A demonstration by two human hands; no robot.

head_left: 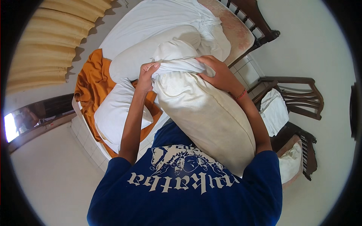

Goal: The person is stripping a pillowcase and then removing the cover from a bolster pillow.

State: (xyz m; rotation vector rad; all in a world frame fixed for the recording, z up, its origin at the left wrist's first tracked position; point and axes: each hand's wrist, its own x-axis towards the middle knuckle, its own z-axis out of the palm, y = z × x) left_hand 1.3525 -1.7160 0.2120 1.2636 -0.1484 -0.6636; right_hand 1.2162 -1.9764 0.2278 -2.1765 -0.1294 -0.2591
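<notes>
A long off-white bolster point(209, 113) leans against my chest, its far end toward the bed. Bunched around that far end is a white fabric cover point(181, 66). My left hand point(147, 76) pinches the cover's gathered edge on the left side. On the right, my right hand point(217, 74) grips the same bunched cloth, thumb and fingers at the bolster's side. Beyond them, a second white bolster point(133, 56) lies across the bed, partly hidden behind the one I hold.
A white pillow point(118, 110) and an orange cloth point(92, 76) lie on the bed's left part. White sheet point(158, 17) partly covers the patterned mattress point(233, 25). A wooden chair point(302, 97) with white cloth point(273, 113) stands at right. Yellow curtains point(53, 42) hang at left.
</notes>
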